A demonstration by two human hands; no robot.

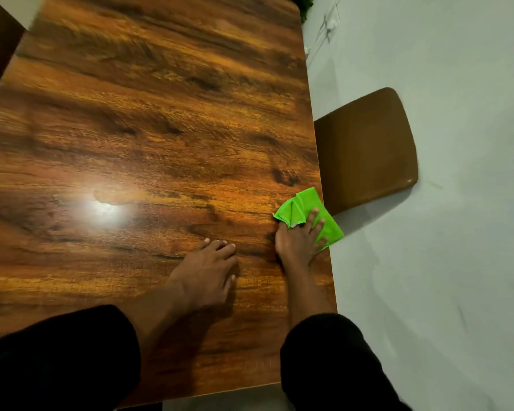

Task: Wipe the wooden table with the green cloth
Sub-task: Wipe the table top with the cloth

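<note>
A glossy wooden table [149, 120] with dark grain fills most of the view. The bright green cloth [304, 206] lies crumpled at the table's right edge, partly hanging over it. My right hand [298, 243] presses flat on the cloth, fingers spread over its near part. My left hand [207, 272] rests flat on the bare wood, a little to the left of the right hand, fingers close together and holding nothing. Both forearms wear dark sleeves.
A brown wooden chair seat [368, 149] stands just beyond the table's right edge, close to the cloth. Pale floor [457, 262] spreads to the right. A lamp's glare [104, 206] shines on the tabletop. Green leaves [301, 2] show at the top.
</note>
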